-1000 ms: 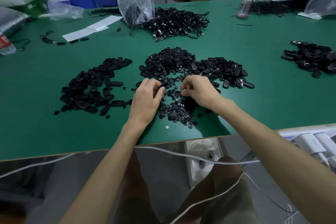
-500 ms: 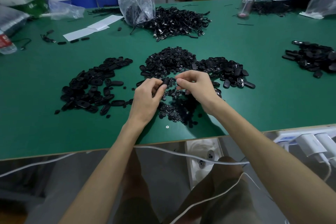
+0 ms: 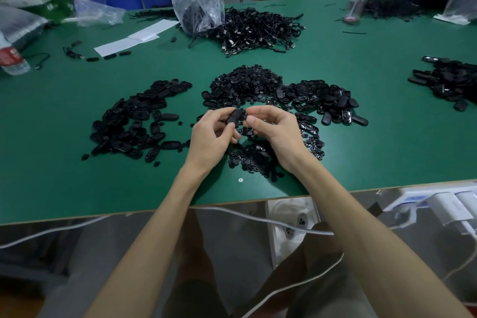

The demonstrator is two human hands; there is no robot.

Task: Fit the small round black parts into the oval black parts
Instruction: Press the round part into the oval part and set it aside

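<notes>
Item under work: one oval black part (image 3: 234,117), matte, elongated with rounded ends, tilted with its higher end toward 1 o'clock. It is held clear of the green surface (image 3: 387,142), between the two hands.

Left hand (image 3: 215,137): fingers curled, thumb and fingertips gripping the oval black part from its 8 o'clock side.

Right hand (image 3: 275,129): fingers curled, thumb and forefinger pinched narrow at the part's 3 o'clock end. Whether a small round part sits between those fingertips cannot be told.

Stock on the surface: small round black parts (image 3: 251,156) lie loosely scattered directly under the hands at 6 o'clock; each is a small disc, finer detail not legible. A denser heap (image 3: 245,82) of similar small pieces lies at 12 o'clock of the hands. A left pile (image 3: 134,121) of oval parts lies at 9 o'clock, apart from the left hand. A right pile (image 3: 326,100) of oval parts lies at 2 o'clock, near the right hand.
</notes>
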